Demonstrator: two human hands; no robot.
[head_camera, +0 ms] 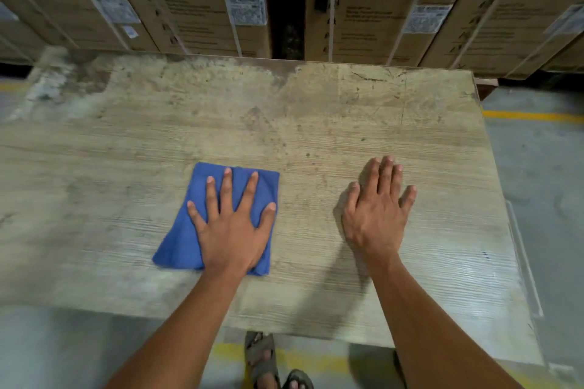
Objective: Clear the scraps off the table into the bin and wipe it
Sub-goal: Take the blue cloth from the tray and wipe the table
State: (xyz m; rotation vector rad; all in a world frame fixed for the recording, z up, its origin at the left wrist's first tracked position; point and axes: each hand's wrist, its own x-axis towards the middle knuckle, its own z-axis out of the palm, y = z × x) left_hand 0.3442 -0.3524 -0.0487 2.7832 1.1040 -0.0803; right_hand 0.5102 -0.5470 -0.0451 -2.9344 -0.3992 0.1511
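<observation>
stage: wiping | scraps: none visible on table – clearing looks done; bin not in view | cloth: folded, near front edge, under left hand, fingers spread flat, pressing, not gripping | right hand: open, flat on bare wood | left: stained far side – judged unwiped
</observation>
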